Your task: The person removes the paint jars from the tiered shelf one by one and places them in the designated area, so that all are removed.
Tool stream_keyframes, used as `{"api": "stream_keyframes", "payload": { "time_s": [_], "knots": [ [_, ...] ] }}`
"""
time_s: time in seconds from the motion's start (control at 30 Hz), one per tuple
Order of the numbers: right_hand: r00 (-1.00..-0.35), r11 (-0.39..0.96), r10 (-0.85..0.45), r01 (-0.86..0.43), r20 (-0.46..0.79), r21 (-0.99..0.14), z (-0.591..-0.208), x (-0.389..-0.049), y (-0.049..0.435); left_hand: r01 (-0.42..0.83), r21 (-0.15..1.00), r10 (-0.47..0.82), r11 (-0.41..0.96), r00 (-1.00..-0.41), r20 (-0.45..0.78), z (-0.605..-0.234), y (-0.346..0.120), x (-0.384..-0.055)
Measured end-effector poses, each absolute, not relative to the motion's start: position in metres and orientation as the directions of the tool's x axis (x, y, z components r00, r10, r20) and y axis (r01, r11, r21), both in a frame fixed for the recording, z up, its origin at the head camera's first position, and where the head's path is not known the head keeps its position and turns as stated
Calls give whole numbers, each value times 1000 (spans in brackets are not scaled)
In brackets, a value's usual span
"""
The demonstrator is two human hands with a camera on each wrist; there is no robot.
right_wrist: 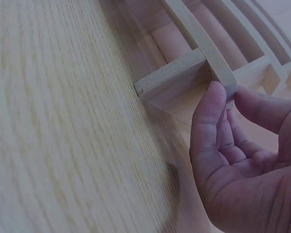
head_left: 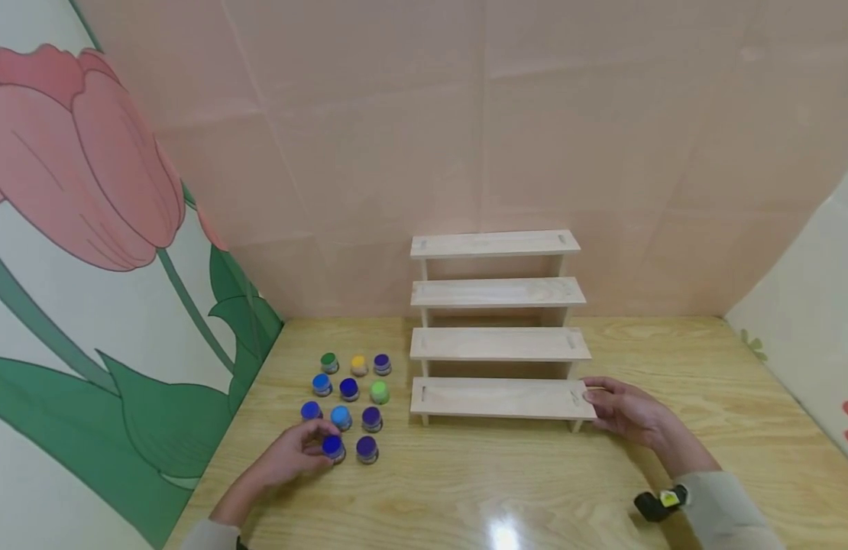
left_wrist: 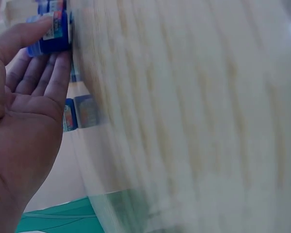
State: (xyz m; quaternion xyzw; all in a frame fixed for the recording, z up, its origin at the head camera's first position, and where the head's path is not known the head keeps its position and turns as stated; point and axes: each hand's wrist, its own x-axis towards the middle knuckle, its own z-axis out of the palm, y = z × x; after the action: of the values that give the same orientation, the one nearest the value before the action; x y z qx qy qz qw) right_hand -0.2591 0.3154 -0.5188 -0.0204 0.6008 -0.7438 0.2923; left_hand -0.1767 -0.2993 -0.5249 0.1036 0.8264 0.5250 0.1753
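My left hand [head_left: 291, 456] pinches a small paint jar with a dark blue lid [head_left: 333, 448] between thumb and fingers, at the front left of the group of jars. In the left wrist view the blue jar [left_wrist: 58, 34] shows a printed label. To the right stands a pale wooden four-step display shelf [head_left: 503, 399]. Its lowest board is gripped at the right end by my right hand [head_left: 633, 416]. Close up in the right wrist view, thumb and forefinger pinch the corner of that board [right_wrist: 217, 63], just above its side leg [right_wrist: 172, 75].
Several more jars stand in loose rows on the wood-grain table [head_left: 479, 489], among them a green-lidded jar [head_left: 329, 363], a yellow-lidded jar [head_left: 358, 365] and a light green jar [head_left: 379, 392]. A pinkish wall covering [head_left: 369, 153] rises behind. A tulip-printed panel [head_left: 87, 176] bounds the left side.
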Motion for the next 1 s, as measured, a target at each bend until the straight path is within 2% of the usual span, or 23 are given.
{"api": "stream_keyframes", "payload": {
  "time_s": [0.43,0.6,0.77,0.9,1.0],
  "knots": [
    [-832,-81,-441,410,-337,-908,-519,-258,313,-18,892,349,451,-917,-195,-527,-303,-176],
    [-848,23,-396,373,-351,-927,-514,-259,313,-33,880,343,475,-913,-219,-521,-301,-177],
    [-864,114,-376,315,-334,-942,-510,-259,317,8,859,352,511,-914,-200,-512,-299,-178],
    [-878,188,-391,219,-277,-957,-506,-259,324,44,839,344,542,-923,-174,-502,-300,-181],
    [-901,285,-351,156,-254,-946,-498,-260,329,63,819,317,570,-937,-148,-494,-301,-185]
  ]
}}
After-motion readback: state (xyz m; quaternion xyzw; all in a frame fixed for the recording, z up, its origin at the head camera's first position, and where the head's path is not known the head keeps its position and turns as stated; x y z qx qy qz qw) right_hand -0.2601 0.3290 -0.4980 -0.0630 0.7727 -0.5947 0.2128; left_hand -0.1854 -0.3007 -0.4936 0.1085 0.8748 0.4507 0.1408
